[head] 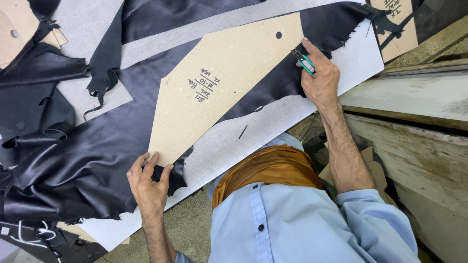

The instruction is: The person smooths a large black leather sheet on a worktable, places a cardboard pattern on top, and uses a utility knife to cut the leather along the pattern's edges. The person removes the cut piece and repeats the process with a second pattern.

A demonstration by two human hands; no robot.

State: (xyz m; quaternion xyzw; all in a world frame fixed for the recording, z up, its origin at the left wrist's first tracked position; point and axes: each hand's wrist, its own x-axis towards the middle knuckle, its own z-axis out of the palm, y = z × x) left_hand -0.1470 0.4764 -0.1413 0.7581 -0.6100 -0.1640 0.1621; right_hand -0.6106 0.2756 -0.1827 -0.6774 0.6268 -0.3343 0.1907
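A long tan cardboard pattern with a punched hole lies on a sheet of black leather spread over a grey cutting board. My left hand presses down the pattern's near corner, fingers spread on card and leather. My right hand grips a small teal utility knife, its blade at the pattern's right edge where the leather runs under it.
Crumpled black leather pieces pile up at the left. More cardboard patterns lie at the top right and top left. A worn white wooden bench stands at the right. Concrete floor shows below the board.
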